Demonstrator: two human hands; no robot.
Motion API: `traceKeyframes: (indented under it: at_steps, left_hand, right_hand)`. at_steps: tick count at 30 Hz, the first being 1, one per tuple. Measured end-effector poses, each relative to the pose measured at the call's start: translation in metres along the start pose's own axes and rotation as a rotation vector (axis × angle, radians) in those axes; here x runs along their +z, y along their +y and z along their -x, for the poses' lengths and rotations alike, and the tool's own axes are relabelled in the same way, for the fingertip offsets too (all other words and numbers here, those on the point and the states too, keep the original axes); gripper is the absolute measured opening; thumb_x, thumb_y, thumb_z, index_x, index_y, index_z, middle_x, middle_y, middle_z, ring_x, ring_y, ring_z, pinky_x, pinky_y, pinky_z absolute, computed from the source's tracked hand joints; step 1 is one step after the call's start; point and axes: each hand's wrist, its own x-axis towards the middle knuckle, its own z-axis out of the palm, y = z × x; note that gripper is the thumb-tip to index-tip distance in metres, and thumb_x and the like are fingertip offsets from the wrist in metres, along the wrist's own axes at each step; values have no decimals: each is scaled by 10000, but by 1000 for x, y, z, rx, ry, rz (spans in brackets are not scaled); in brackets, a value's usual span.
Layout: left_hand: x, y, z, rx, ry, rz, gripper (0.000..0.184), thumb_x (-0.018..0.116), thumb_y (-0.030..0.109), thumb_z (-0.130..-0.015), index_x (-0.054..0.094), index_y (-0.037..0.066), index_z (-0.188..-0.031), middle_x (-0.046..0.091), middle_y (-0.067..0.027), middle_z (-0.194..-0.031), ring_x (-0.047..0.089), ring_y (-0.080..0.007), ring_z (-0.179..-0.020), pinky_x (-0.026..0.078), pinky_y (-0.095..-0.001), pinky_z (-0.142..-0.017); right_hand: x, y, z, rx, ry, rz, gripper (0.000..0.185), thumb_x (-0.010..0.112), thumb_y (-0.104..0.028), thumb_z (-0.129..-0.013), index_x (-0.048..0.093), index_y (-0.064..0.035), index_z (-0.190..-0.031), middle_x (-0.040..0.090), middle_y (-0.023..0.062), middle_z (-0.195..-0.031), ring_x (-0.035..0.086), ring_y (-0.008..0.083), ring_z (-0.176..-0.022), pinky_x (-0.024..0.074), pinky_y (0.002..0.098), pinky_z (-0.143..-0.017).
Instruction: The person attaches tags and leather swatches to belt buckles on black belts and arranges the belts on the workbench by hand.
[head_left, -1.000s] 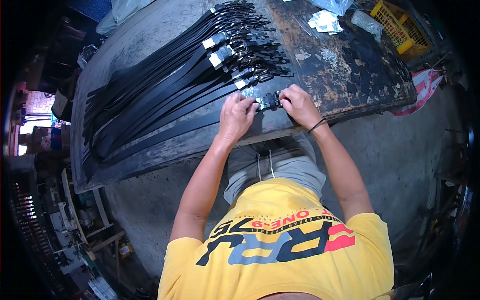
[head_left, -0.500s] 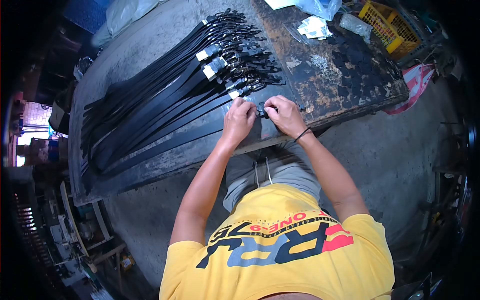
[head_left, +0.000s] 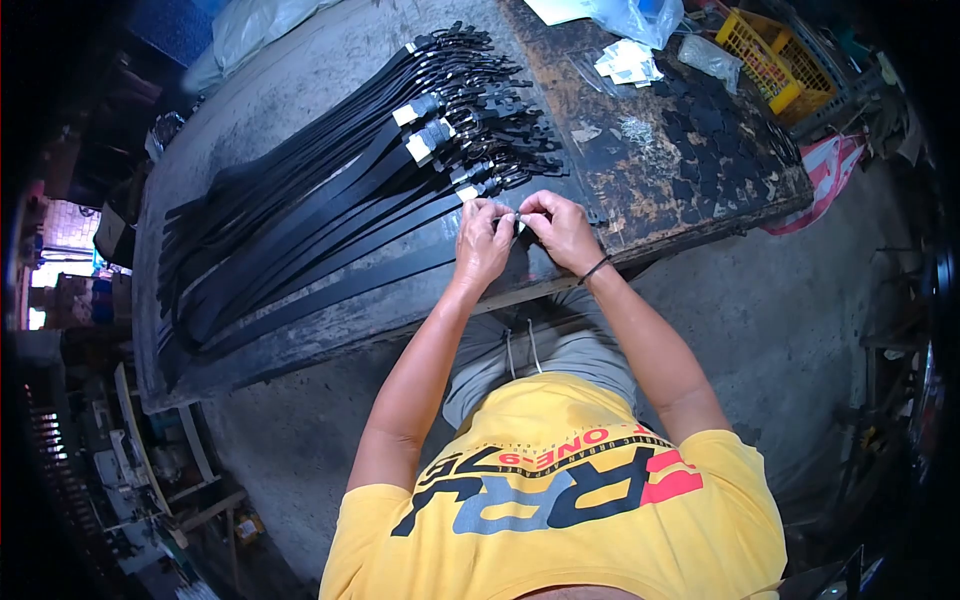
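Observation:
My left hand is closed at the near edge of the worktable, its fingers around the buckle end of a black strap that runs off to the left. My right hand pinches at the same end, its fingertips almost touching those of my left hand. A small whitish piece shows between the fingertips; the buckle itself is mostly hidden. Just beyond my hands lies a large bundle of black straps, with metal and plastic buckles at their right ends and white labels on some.
The worktable has a worn brown section at right with white paper pieces, a heap of small metal bits and clear plastic bags. A yellow basket and a red-and-white sack are beyond its right side.
The right hand has moved left, closer to the left hand. The buckle, visible between them earlier, is now mostly covered by the fingers. The camera view has shifted slightly.

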Motion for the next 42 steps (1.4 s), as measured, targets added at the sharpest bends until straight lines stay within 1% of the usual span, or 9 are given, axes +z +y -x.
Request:
traceKeyframes:
  at_steps: [7,9,10,12,16,22,37,40,42]
  left_hand:
    - [3,0,2,21,42,8,168,619,174,-843,656,20,-898,545,-130,-946,535,-290,-959,439,-383,-850]
    - [4,0,2,33,48,2,159,622,166,-839,657,22,-897,546,-130,-949,536,-289,-953,442,-381,-842]
    - [4,0,3,46,54,-5,151,625,157,-835,658,24,-897,546,-130,-952,537,-287,-948,445,-379,-834]
    - [6,0,3,44,66,-8,144,628,149,-832,659,24,-896,546,-131,-954,539,-284,-937,451,-374,-817]
    - [8,0,4,78,107,-34,131,636,133,-823,657,23,-891,544,-132,-952,543,-276,-900,468,-360,-754]
    - [11,-2,6,108,135,-39,128,638,127,-814,653,24,-889,538,-132,-945,543,-274,-875,473,-358,-716]
    - [12,-1,5,121,159,-30,129,660,116,-771,636,20,-855,543,-131,-940,542,-280,-889,471,-369,-733]
    - [14,-1,6,190,206,-70,129,662,99,-754,618,24,-848,543,-137,-940,543,-291,-884,474,-380,-726]
    - [14,0,7,198,209,-75,130,662,96,-751,614,27,-848,543,-138,-942,544,-295,-881,475,-381,-720]
  right_hand:
    - [0,2,2,-37,32,11,116,597,-70,-837,636,0,-921,669,100,-819,642,154,-765,508,289,-713]
    - [-1,-2,2,-34,48,26,145,567,-75,-826,622,-12,-944,679,161,-860,679,279,-812,524,352,-731]
    - [0,-1,3,-34,47,27,145,567,-75,-826,622,-12,-944,679,161,-860,679,279,-812,524,352,-731]
    - [1,0,3,-57,56,65,132,584,-76,-844,622,-3,-947,670,113,-835,660,184,-772,517,306,-722]
    - [4,-1,4,-52,64,82,135,586,-83,-840,620,-5,-944,670,118,-835,666,196,-778,518,308,-722]
    - [7,-1,5,-40,87,117,147,572,-83,-829,615,-8,-948,669,119,-834,667,203,-778,518,313,-722]
    - [9,-2,6,-47,87,124,166,588,-87,-820,614,-2,-960,667,119,-854,662,200,-781,519,325,-726]
    - [9,1,6,-39,91,99,170,592,-80,-821,628,5,-963,668,138,-881,667,228,-804,520,333,-740]
    - [8,1,6,-153,79,163,179,583,-96,-815,656,-36,-967,654,172,-894,641,332,-843,509,396,-738]
